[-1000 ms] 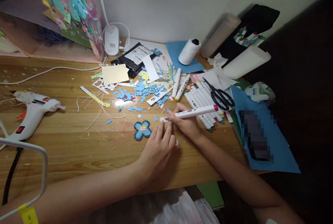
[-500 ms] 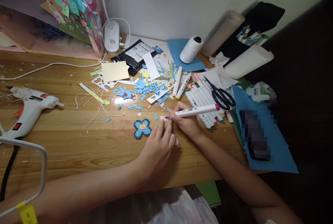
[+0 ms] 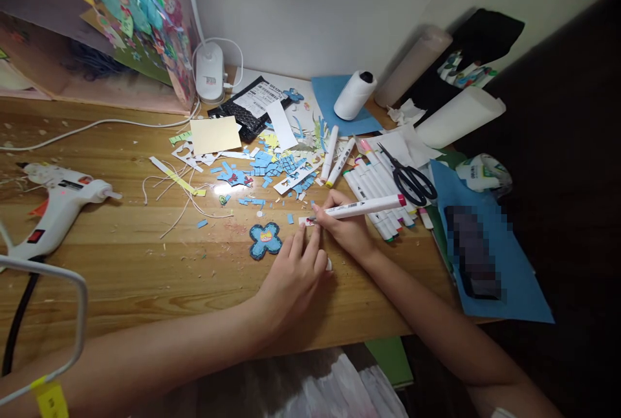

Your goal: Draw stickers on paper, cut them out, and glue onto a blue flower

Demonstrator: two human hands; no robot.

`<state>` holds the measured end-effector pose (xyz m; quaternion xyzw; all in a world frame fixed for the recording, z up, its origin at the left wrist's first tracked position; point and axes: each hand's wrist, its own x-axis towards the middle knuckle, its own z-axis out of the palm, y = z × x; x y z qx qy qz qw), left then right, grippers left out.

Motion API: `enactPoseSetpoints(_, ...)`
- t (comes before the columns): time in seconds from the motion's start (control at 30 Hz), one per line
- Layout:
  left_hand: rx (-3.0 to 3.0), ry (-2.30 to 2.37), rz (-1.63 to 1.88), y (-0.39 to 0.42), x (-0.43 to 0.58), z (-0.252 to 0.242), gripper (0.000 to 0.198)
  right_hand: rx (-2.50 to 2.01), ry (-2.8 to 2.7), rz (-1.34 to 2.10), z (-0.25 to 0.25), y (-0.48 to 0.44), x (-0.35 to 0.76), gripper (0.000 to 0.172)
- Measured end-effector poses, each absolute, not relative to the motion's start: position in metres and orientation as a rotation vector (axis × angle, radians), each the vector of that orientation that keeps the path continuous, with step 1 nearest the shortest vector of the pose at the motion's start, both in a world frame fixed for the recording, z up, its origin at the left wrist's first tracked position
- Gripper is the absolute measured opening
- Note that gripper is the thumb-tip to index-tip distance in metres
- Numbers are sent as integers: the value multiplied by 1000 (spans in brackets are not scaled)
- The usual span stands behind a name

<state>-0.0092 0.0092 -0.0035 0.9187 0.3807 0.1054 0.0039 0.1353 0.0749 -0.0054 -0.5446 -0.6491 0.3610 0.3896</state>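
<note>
My right hand (image 3: 345, 224) is closed round a white marker (image 3: 363, 205) with a red end cap, its tip touching a small white paper piece (image 3: 305, 220) that bears a red mark. My left hand (image 3: 298, 269) lies on the table, fingers stretched out, with fingertips pressing on the lower edge of that paper. Just left of my left hand lies a blue four-petal flower (image 3: 265, 241) with a dark edge and a yellow and pink centre. Part of another small white piece (image 3: 329, 264) shows beside my left hand.
Blue paper scraps (image 3: 274, 164) lie beyond my hands. Several markers (image 3: 371, 198) and black scissors (image 3: 412, 183) are at the right, near a phone (image 3: 473, 253) on blue paper. A glue gun (image 3: 61, 201) lies left. A thread spool (image 3: 355, 96) stands at the back.
The view has shifted very slightly. Both hands stay in nearly the same place, with the marker tip still on the small paper.
</note>
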Motion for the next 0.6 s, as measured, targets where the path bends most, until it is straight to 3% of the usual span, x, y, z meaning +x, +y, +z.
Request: enactPoseSetpoints(0.6,2915,1204,335,10,-9,-4,20,-1401,-1652,892,-7,76,136,32)
